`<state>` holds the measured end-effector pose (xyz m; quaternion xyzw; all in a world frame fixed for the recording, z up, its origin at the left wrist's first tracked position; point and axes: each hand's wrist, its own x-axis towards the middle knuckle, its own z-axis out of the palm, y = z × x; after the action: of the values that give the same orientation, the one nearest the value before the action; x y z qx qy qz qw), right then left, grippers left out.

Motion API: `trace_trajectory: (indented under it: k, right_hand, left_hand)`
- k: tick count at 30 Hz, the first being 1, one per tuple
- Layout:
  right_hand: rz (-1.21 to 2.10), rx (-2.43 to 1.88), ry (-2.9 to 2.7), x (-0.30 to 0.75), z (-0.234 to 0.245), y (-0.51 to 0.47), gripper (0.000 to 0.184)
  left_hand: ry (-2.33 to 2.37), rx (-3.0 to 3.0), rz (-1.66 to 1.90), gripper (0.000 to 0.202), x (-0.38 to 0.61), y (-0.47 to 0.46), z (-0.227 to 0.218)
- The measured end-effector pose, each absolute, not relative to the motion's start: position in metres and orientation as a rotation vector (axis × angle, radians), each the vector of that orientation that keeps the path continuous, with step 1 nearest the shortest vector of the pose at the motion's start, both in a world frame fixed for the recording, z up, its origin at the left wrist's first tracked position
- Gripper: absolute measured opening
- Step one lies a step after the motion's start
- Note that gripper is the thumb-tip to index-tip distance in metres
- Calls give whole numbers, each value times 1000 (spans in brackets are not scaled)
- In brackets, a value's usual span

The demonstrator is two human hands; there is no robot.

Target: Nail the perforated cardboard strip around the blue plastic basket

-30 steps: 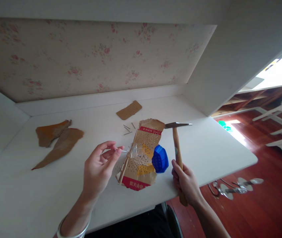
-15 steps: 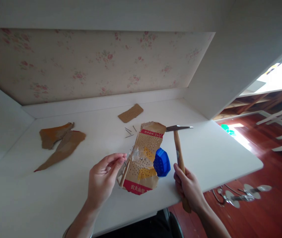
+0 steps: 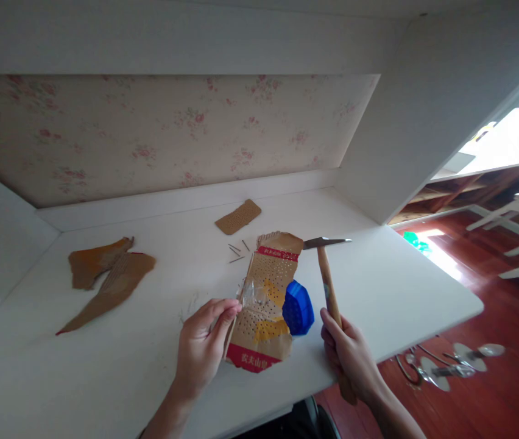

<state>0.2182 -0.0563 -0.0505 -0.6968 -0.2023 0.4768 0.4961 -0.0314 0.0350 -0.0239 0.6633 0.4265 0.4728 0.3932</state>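
Observation:
My left hand [image 3: 204,338] is closed in a pinch at the left edge of a cardboard piece [image 3: 271,350] full of punched holes. A nail showed between these fingertips a moment ago; now the fingers hide most of it. Crumpled clear plastic [image 3: 251,294] lies on the cardboard beside the fingertips. My right hand [image 3: 348,350] is wrapped around the wooden handle of a hammer [image 3: 328,280]. The hammer's metal head is at the far end, close to the cardboard's top right corner. Between hammer and cardboard sits a blue faceted plastic container [image 3: 299,308].
Several loose nails [image 3: 237,250] lie beyond my left hand on the white desk [image 3: 141,366]. Behind them is a small perforated cardboard piece [image 3: 239,217]. Torn cardboard [image 3: 117,274] lies at the left. A side panel [image 3: 391,122] rises at the right.
My left hand has moved right, bringing its pinched fingertips onto the cardboard's left edge. The right hand still holds the hammer in about the same place. The view has shifted slightly.

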Motion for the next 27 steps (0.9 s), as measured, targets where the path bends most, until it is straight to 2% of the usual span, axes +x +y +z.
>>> trace_trajectory:
  k: [11,27]
  right_hand:
    - [1153,-1695,-471,216,-45,-55,51]
    - [1144,-1659,-521,219,-51,-57,51]
  left_hand:
    - [1085,1746,1141,9,-26,35,-27]
    - [1184,1417,1136,17,-23,24,-19]
